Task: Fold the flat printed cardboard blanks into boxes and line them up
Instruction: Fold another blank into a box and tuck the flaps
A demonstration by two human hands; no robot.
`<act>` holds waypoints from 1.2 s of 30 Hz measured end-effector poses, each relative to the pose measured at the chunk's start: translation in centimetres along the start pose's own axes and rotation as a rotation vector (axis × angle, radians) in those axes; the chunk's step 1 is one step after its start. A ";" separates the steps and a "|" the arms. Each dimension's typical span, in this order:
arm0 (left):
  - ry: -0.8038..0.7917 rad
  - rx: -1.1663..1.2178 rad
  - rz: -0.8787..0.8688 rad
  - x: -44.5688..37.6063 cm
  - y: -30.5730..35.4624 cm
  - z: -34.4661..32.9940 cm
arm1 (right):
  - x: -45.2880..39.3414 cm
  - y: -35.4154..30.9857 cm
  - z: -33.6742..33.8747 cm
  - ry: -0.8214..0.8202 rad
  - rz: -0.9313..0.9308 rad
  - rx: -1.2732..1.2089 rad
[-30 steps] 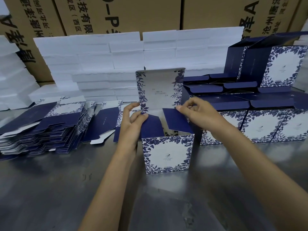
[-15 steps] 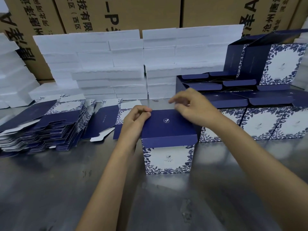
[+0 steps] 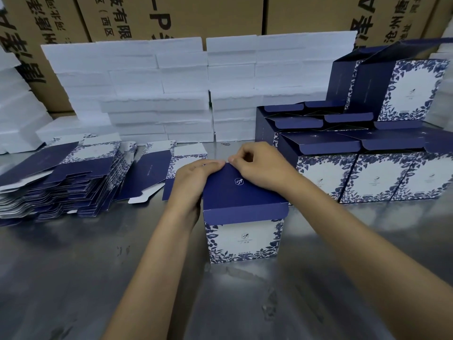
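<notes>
In the head view, a folded box [image 3: 244,224] stands upright on the metal table [image 3: 85,278], near the middle and a little toward the person, its taller axis vertical and its printed white front panel with the blue leaf border facing the camera. Its dark blue lid [image 3: 239,186] lies down over the top, hinged at the far edge, with the front tuck flap [image 3: 245,213] hanging outside over the front panel rather than pushed in; what is inside the box cannot be seen. The left hand [image 3: 193,180] rests against the lid's left side, fingers extended along the far left edge and touching it. The right hand [image 3: 261,165] sits on the lid's far right part, fingers curled, the thumb and fingertips pinching at the far edge next to the left fingertips. To the left, a fanned stack of flat blanks [image 3: 61,182] lies on the table, long sides running roughly left to right, with a couple of loose blanks [image 3: 157,173] between the stack and the box. To the right, finished boxes [image 3: 367,177] stand side by side in a row, fronts toward the camera, lids half raised, with more boxes behind and two taller open ones [image 3: 404,87] on top. White foam blocks [image 3: 171,94] are piled along the back, before brown shipping cartons [image 3: 196,15].
</notes>
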State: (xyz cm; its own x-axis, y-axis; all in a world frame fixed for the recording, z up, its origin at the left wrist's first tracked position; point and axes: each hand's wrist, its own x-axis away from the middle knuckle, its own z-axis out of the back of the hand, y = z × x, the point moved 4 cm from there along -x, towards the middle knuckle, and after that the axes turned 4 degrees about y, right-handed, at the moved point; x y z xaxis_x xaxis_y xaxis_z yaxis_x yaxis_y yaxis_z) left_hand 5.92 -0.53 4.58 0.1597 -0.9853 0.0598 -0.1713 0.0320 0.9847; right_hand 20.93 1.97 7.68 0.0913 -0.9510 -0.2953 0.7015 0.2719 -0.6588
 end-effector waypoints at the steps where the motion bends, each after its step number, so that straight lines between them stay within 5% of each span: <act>1: 0.001 0.004 0.005 0.0 -0.1 0.0 | 0.1 0.2 0.1 0.032 -0.011 0.012; 7: -0.034 -0.068 0.042 -0.1 -0.5 0.3 | 0.1 0.5 0.1 0.057 -0.039 0.077; 10: -0.190 -0.109 -0.126 0.3 0.9 0.5 | -0.3 0.9 0.3 0.121 -0.047 0.124; 13: -0.394 -0.451 -0.324 1.1 1.4 -0.1 | -1.1 0.7 0.5 0.119 -0.011 0.233; 18: -0.365 -0.498 -0.432 1.5 1.1 -1.2 | -1.0 -0.7 2.5 0.266 0.210 0.428; 23: -0.203 -0.345 -0.582 2.7 0.0 -0.8 | 2.6 -0.8 2.7 0.195 0.316 0.236; 27: -0.310 -0.350 -0.509 2.6 -0.9 -0.2 | 6.0 -0.1 2.8 0.185 0.378 0.112; 31: -0.378 -0.310 -0.489 2.7 -1.4 0.7 | 8.0 0.9 2.4 0.085 0.297 -0.169; 36: -0.263 -0.229 -0.550 3.7 -1.9 0.2 | 8.7 1.9 2.0 0.141 0.193 -0.384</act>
State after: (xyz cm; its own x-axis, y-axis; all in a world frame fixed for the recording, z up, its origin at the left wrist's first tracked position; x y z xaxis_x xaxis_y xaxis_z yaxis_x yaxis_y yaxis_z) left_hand 6.64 -4.28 2.89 -0.0834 -0.8754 -0.4761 0.0834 -0.4822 0.8721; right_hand 24.43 -6.09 5.21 0.0790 -0.8557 -0.5114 0.3659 0.5021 -0.7836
